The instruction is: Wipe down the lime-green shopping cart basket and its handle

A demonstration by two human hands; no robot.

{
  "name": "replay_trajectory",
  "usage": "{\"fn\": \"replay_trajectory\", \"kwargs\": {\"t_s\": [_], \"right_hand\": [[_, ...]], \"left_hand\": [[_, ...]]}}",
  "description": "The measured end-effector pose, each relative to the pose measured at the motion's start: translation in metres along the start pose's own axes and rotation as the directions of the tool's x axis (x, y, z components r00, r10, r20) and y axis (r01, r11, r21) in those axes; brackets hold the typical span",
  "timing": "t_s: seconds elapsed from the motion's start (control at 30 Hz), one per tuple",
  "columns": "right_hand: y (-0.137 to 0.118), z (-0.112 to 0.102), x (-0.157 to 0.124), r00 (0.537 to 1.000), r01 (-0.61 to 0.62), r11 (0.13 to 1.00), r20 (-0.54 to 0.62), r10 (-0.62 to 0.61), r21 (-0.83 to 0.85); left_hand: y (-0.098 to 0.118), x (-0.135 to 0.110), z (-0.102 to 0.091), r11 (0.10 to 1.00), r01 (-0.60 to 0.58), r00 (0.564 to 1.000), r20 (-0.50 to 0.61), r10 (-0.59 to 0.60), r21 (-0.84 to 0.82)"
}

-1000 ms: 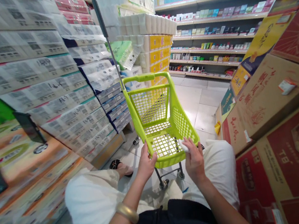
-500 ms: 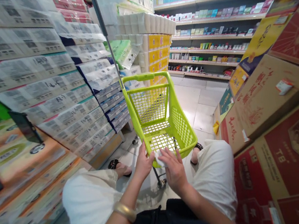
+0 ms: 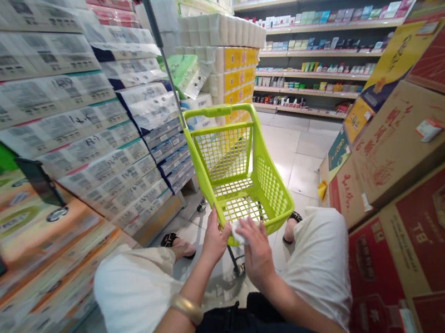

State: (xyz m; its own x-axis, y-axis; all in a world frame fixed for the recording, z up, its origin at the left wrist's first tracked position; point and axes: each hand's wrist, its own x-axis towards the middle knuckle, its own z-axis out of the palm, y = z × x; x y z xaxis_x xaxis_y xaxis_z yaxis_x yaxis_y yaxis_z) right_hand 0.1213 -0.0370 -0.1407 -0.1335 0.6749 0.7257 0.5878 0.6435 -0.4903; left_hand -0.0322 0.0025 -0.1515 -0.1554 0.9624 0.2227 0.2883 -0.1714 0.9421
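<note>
A lime-green plastic shopping cart (image 3: 271,173) stands between my knees, its mesh basket holding nothing that I can see. My left hand (image 3: 216,239) grips the near left edge of the basket, thumb towards me. Bunched under the fingers of my right hand (image 3: 258,251) is a white wipe (image 3: 239,232), pressed against the basket's near edge. Part of the wipe is hidden by those fingers, and whether it is tissue or cloth I cannot tell. A thin pole with a dark grey sleeve (image 3: 151,20) rises from the cart's far left corner.
Stacked packs of paper (image 3: 71,120) rise close on my left, with a dark phone-like object (image 3: 40,181) on the orange packs beside them. Cardboard boxes (image 3: 415,130) lean in from the right. Shelves (image 3: 314,53) of small goods line the back, beyond the tiled floor (image 3: 281,137).
My right hand and the white wipe have shifted very slightly along the near edge of the basket. My left hand keeps its hold, and the view has tilted a little.
</note>
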Motion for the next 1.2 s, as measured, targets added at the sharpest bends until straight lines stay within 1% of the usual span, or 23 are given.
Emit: {"fn": "replay_trajectory", "kwargs": {"t_s": [0.07, 0.1, 0.13, 0.2, 0.27, 0.33, 0.37, 0.43, 0.5, 0.57, 0.63, 0.7, 0.77, 0.83, 0.9, 0.93, 1.0, 1.03, 1.1, 1.2], "right_hand": [[-0.008, 0.003, 0.000, 0.993, 0.081, 0.997, 0.087, -0.081, 0.010], [-0.005, 0.000, 0.001, 0.991, 0.098, 0.995, 0.091, -0.098, 0.000], [0.001, -0.005, 0.003, 0.993, 0.096, 0.995, 0.068, -0.095, -0.020], [0.024, -0.020, 0.006, 0.999, 0.027, 0.997, -0.029, -0.029, -0.075], [0.051, -0.036, 0.008, 0.988, -0.083, 0.989, -0.136, 0.066, -0.119], [0.070, -0.047, 0.010, 0.973, -0.159, 0.977, -0.191, 0.131, -0.140], [0.075, -0.049, 0.010, 0.967, -0.177, 0.974, -0.207, 0.146, -0.141], [0.073, -0.045, 0.009, 0.960, -0.194, 0.972, -0.228, 0.161, -0.131], [0.055, -0.033, 0.006, 0.964, -0.176, 0.979, -0.218, 0.150, -0.103], [0.031, -0.018, 0.002, 0.986, -0.104, 0.992, -0.141, 0.095, -0.064], [0.010, -0.008, 0.000, 1.000, -0.008, 1.000, -0.026, 0.007, -0.027], [0.002, -0.007, 0.000, 0.996, 0.065, 0.998, 0.060, -0.064, -0.022], [0.010, -0.015, 0.002, 0.995, 0.083, 0.995, 0.054, -0.080, -0.060], [0.031, -0.029, 0.006, 0.999, 0.022, 0.992, -0.032, -0.026, -0.123], [0.055, -0.043, 0.011, 0.991, -0.069, 0.983, -0.128, 0.047, -0.170], [0.066, -0.049, 0.013, 0.985, -0.101, 0.978, -0.158, 0.072, -0.180], [0.079, -0.055, 0.017, 0.980, -0.126, 0.977, -0.172, 0.096, -0.173], [0.081, -0.056, 0.018, 0.982, -0.124, 0.979, -0.160, 0.098, -0.161], [0.078, -0.054, 0.020, 0.989, -0.105, 0.985, -0.116, 0.090, -0.134], [0.060, -0.044, 0.020, 0.998, -0.052, 0.994, -0.044, 0.048, -0.100]], "left_hand": [[0.000, 0.000, -0.002, 1.000, 0.007, 1.000, 0.010, -0.007, -0.004], [0.000, 0.000, -0.004, 1.000, 0.014, 1.000, 0.022, -0.014, -0.013], [0.000, 0.000, -0.005, 0.999, 0.022, 0.999, 0.036, -0.021, -0.026], [0.001, 0.000, -0.007, 0.998, 0.037, 0.998, 0.058, -0.034, -0.053], [0.002, -0.001, -0.007, 0.997, 0.043, 0.997, 0.063, -0.039, -0.062], [0.003, -0.001, -0.006, 0.997, 0.044, 0.997, 0.058, -0.041, -0.057], [0.004, -0.001, -0.005, 0.998, 0.040, 0.998, 0.054, -0.038, -0.050], [0.006, -0.001, -0.004, 1.000, 0.022, 0.999, 0.043, -0.021, -0.021], [0.006, -0.001, -0.003, 1.000, 0.001, 1.000, 0.027, -0.001, 0.007], [0.006, -0.001, -0.004, 1.000, -0.004, 1.000, 0.018, 0.004, 0.011], [0.005, -0.001, -0.006, 1.000, 0.003, 1.000, 0.014, -0.003, -0.004], [0.006, -0.002, -0.009, 1.000, 0.015, 1.000, 0.024, -0.014, -0.019], [0.008, -0.002, -0.011, 0.998, 0.041, 0.998, 0.043, -0.039, -0.039], [0.010, -0.002, -0.014, 0.995, 0.077, 0.996, 0.060, -0.073, -0.064], [0.012, -0.002, -0.015, 0.992, 0.098, 0.993, 0.069, -0.093, -0.075], [0.013, -0.002, -0.016, 0.993, 0.099, 0.993, 0.070, -0.094, -0.070], [0.013, 0.000, -0.018, 0.996, 0.086, 0.994, 0.069, -0.083, -0.038], [0.013, 0.002, -0.021, 0.997, 0.076, 0.995, 0.067, -0.074, -0.020], [0.011, 0.007, -0.030, 0.998, 0.060, 0.996, 0.070, -0.060, 0.010], [0.010, 0.017, -0.052, 0.996, 0.043, 0.997, 0.062, -0.048, 0.080]]}}
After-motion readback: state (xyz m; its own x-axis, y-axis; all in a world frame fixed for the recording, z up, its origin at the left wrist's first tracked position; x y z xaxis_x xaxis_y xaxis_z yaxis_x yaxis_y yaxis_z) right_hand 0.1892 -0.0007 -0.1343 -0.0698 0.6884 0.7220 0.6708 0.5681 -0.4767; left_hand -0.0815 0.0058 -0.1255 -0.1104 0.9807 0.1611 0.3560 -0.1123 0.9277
